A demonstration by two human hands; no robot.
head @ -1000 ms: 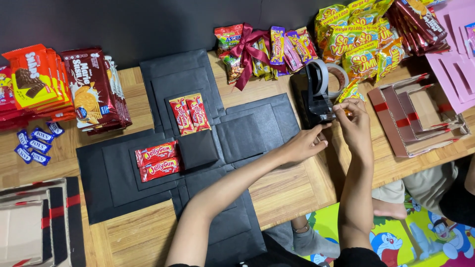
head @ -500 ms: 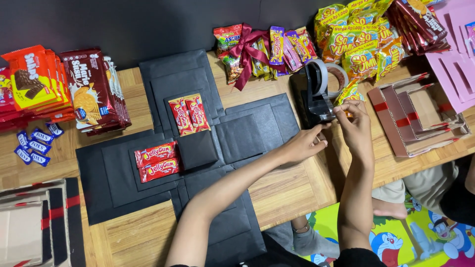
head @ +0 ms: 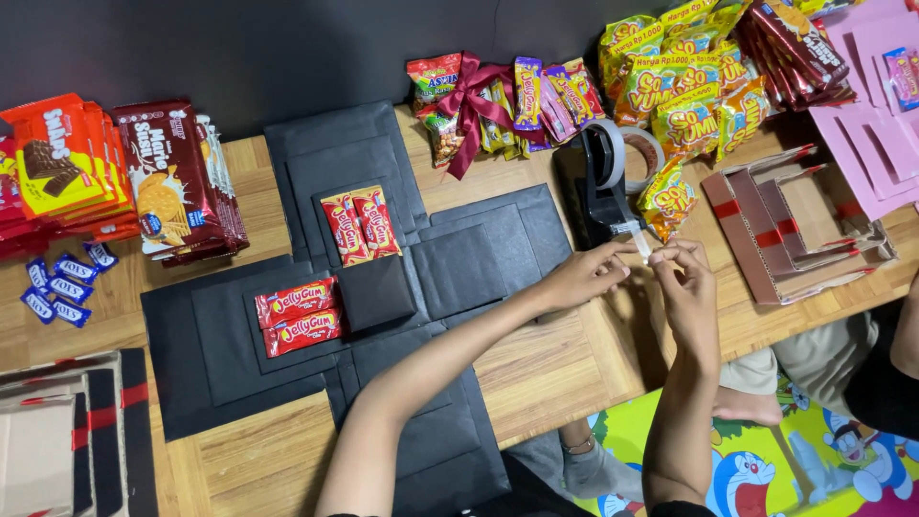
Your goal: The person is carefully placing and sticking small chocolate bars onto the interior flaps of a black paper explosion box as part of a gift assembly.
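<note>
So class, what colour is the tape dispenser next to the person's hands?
Black. The tape dispenser shows best in the head view, holding a pale roll.

Matt black card panels [head: 479,263], glossy plastic candy wrappers [head: 297,317], clear shiny tape strip [head: 639,241], grained wooden tabletop [head: 536,369].

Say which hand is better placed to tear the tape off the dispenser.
Probably the right hand: it pinches the free end of the tape just off the dispenser. The left hand holds the strip nearer the cutter and could steady it.
</note>
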